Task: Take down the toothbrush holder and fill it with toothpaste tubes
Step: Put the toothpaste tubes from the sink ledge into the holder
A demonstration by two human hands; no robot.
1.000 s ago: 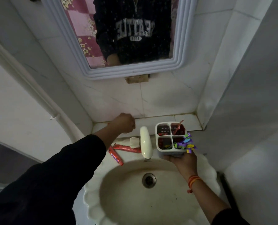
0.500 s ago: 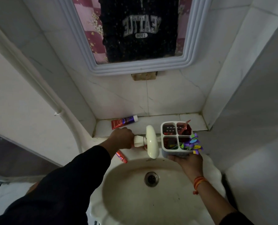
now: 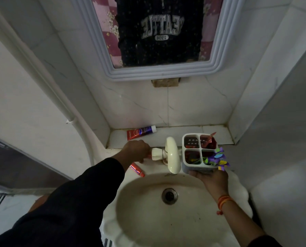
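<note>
The white four-compartment toothbrush holder (image 3: 193, 168) rests in my right hand (image 3: 210, 178), which cups it from beneath, right of the tap over the sink's back rim. A red tube (image 3: 209, 139) sticks out of its back right compartment, and coloured paper shapes decorate its right side. My left hand (image 3: 135, 150) is closed around a red toothpaste tube lying just left of the tap handle; only a red sliver shows. A red, blue and white toothpaste tube (image 3: 141, 132) lies on the tiled ledge behind. A small red tube (image 3: 137, 169) lies on the sink rim under my left wrist.
The cream tap (image 3: 172, 155) rises between my hands, its spout over the sink basin (image 3: 148, 220) with the drain (image 3: 169, 195). A framed mirror (image 3: 159, 72) hangs above. Tiled walls close in on the right and a pipe runs down the left wall.
My left hand came off the back ledge, uncovering the red and blue tube there, and dropped onto the red tube beside the tap handle. The right hand keeps the holder still.
</note>
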